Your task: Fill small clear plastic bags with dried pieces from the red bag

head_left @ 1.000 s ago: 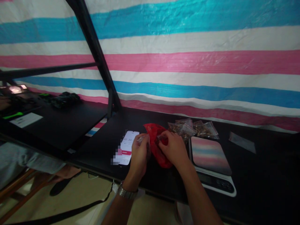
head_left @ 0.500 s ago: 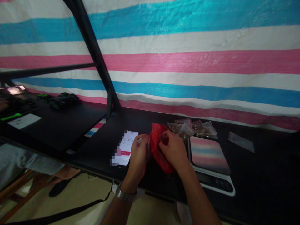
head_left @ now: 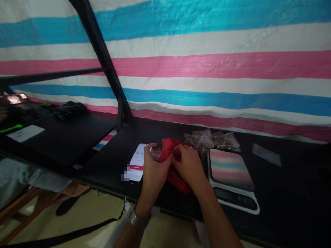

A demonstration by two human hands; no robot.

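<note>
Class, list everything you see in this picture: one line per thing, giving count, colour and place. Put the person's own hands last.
red bag: one, red, on the table between the hands
small clear bag: one, clear, at the left hand's fingers
phone: one, white lit screen, left of the hands
scale: one, white with a shiny plate, right of the hands
filled packets: several, clear with brown contents, behind the scale
empty bag: one, clear, far right
table: one, black
tarp: one, blue, white and pink stripes, behind the table
wristwatch: one, silver, left wrist
left hand: one, on the bags
right hand: one, on the red bag
</note>
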